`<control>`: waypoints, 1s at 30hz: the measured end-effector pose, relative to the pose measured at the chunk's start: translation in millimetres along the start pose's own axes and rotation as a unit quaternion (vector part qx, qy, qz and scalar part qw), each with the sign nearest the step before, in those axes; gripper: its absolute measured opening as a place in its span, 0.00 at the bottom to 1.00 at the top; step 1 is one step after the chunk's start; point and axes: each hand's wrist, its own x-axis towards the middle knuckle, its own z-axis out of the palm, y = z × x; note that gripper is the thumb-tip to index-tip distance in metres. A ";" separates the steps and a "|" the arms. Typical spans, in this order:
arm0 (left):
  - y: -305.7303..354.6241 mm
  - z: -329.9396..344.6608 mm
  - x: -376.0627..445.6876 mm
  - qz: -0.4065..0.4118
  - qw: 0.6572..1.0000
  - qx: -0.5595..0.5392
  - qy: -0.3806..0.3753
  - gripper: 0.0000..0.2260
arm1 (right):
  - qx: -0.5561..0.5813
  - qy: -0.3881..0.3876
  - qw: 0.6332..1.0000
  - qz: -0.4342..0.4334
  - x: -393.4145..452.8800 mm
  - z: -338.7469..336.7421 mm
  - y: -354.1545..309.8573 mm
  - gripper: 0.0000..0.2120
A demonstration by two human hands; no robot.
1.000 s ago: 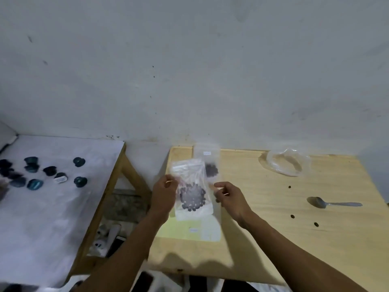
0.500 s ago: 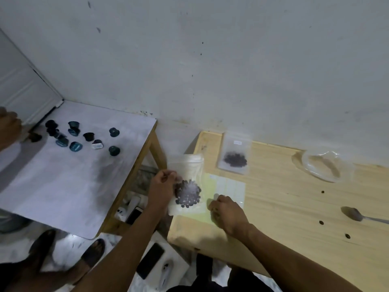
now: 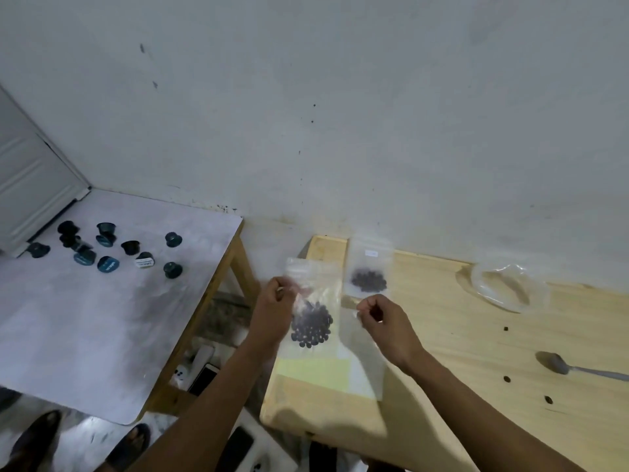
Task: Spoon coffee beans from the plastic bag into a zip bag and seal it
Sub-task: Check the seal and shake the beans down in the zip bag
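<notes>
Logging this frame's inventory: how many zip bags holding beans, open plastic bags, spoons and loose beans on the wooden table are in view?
Zip bags holding beans: 2
Open plastic bag: 1
Spoon: 1
Loose beans: 3
Total: 7

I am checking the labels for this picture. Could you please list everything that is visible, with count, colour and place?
zip bag with beans: 1, clear, held above table's left edge
second zip bag: 1, clear, lying at table's back
plastic bag: 1, clear, back right
spoon: 1, grey, right
loose beans: 3, dark, near spoon
sheet: 1, pale yellow, table front
capsules: about a dozen, dark teal, white table
left hand: pinching held bag
right hand: pinched, contents unclear
</notes>
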 end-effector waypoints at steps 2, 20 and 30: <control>12.7 11.6 0.6 0.026 0.999 0.001 -0.031 0.08 | 0.044 0.026 0.999 -0.010 6.7 -19.8 -23.9 0.05; 70.0 76.4 -3.4 0.069 0.989 -0.052 -0.121 0.09 | 0.041 0.131 0.989 -0.050 22.4 -62.3 -87.0 0.10; 72.8 79.2 -1.5 0.059 0.989 -0.052 -0.123 0.06 | 0.042 0.149 0.987 -0.044 19.9 -62.0 -87.8 0.13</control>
